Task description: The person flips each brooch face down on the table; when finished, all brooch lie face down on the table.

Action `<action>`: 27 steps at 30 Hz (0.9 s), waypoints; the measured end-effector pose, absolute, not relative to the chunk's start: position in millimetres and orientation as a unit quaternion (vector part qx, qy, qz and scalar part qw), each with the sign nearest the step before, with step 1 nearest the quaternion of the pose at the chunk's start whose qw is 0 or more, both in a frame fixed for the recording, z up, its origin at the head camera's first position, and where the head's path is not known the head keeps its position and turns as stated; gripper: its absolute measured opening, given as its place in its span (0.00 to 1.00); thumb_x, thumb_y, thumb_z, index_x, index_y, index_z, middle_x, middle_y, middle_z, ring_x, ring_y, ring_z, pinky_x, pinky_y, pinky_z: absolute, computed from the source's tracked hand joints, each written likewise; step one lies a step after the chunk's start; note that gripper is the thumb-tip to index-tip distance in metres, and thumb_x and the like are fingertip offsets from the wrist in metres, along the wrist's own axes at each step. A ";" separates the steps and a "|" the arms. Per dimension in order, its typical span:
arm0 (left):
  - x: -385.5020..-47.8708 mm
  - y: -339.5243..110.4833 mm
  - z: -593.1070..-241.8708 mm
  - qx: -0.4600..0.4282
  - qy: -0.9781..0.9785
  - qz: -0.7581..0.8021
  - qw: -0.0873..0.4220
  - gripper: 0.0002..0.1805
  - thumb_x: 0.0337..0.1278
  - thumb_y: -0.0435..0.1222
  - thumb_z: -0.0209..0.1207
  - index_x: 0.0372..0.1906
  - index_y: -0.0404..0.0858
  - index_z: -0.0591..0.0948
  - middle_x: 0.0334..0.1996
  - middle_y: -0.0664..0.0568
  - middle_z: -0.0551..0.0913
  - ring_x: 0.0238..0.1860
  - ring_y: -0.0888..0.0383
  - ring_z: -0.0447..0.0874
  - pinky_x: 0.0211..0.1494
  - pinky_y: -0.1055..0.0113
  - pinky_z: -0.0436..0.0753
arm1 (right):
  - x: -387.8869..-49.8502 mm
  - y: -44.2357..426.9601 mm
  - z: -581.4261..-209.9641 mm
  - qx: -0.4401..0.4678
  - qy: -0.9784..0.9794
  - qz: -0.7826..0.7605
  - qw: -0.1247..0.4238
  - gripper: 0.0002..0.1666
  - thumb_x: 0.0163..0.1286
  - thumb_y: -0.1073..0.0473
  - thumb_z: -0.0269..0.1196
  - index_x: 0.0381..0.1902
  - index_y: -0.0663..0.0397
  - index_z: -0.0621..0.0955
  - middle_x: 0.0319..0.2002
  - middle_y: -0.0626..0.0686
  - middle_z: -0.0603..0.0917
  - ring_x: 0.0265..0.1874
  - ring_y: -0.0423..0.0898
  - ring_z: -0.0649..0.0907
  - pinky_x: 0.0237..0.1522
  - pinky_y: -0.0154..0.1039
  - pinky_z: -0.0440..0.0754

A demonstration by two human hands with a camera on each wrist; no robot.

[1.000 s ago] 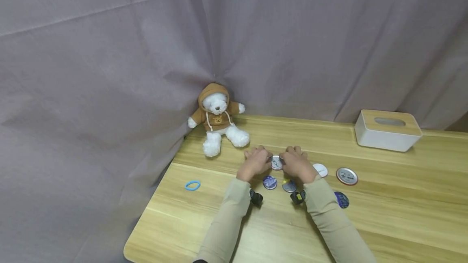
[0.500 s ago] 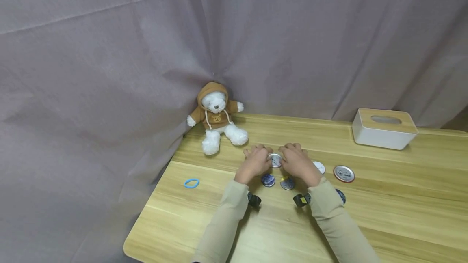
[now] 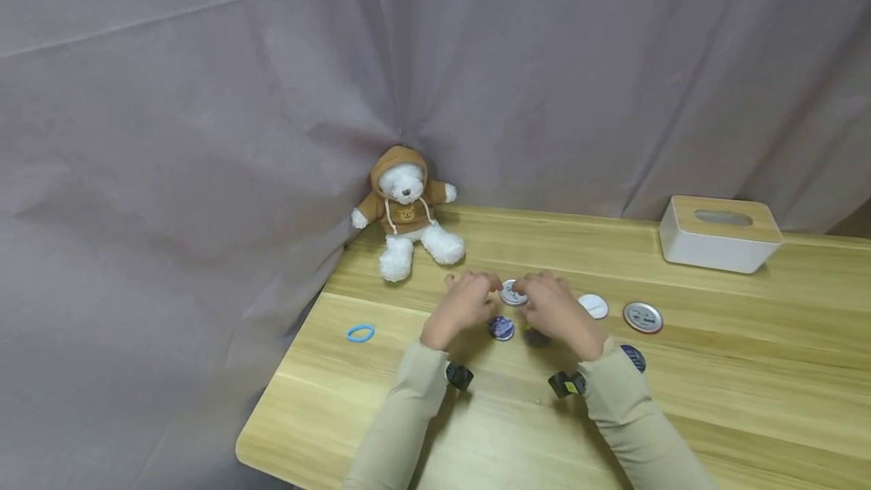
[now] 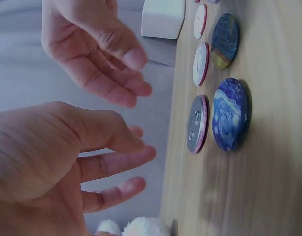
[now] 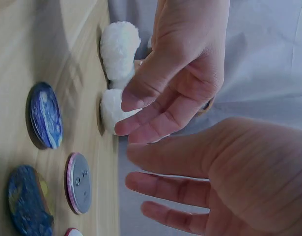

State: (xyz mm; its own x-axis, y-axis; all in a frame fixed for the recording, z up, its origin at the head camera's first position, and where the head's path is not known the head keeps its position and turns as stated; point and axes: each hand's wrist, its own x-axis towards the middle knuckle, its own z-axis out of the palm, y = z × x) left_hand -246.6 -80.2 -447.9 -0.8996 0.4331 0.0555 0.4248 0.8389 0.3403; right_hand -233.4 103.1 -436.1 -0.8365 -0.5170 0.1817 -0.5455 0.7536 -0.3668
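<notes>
My left hand (image 3: pixel 466 305) and right hand (image 3: pixel 553 310) hover over the table, fingers loosely bent and holding nothing. Between and below them, a round pin-back badge (image 3: pixel 513 293) lies with its silver back and pin upward; both wrist views show the fingers apart from it. Closer to me lies a blue-and-white swirl badge (image 4: pixel 230 114) face up. Beside that one is a dark blue and yellow badge (image 5: pixel 29 200), partly covered by my right hand in the head view. A white-backed badge (image 3: pixel 594 306) rests to the right of my right hand.
Further right lie a larger silver-backed badge (image 3: pixel 643 317) and a dark blue badge (image 3: pixel 633 358), partly behind the right sleeve. A white plush bear (image 3: pixel 406 210) in a brown hoodie sits at the back left. A blue band (image 3: pixel 360 333) and a tissue box (image 3: pixel 721 234) flank the badges.
Both hands have let go of the silver-backed badge and lifted off it, drawing slightly apart and toward me. The badge stays on the table.
</notes>
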 end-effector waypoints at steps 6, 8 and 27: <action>-238.0 -85.1 -450.6 0.224 0.959 0.167 0.039 0.21 0.51 0.30 0.69 0.53 0.45 0.87 0.54 0.57 0.86 0.53 0.48 0.78 0.55 0.49 0.66 | -230.4 98.7 -440.5 0.297 -0.932 0.206 0.000 0.14 0.44 0.74 0.64 0.31 0.58 0.84 0.29 0.53 0.83 0.34 0.54 0.76 0.40 0.58 0.72; -235.4 -85.9 -452.8 0.222 0.960 0.167 0.043 0.22 0.50 0.30 0.69 0.53 0.46 0.87 0.53 0.59 0.86 0.53 0.49 0.78 0.56 0.47 0.67 | -230.0 96.7 -443.2 0.296 -0.931 0.214 -0.008 0.14 0.42 0.74 0.64 0.30 0.58 0.85 0.27 0.52 0.82 0.32 0.53 0.75 0.37 0.54 0.73; -229.7 -83.0 -472.2 0.232 0.959 0.159 0.032 0.13 0.37 0.29 0.74 0.33 0.46 0.88 0.31 0.59 0.83 0.38 0.55 0.74 0.46 0.50 0.68 | -230.7 91.2 -471.1 0.304 -0.925 0.229 -0.008 0.14 0.36 0.70 0.75 0.21 0.53 0.82 0.20 0.44 0.77 0.30 0.52 0.75 0.30 0.47 0.70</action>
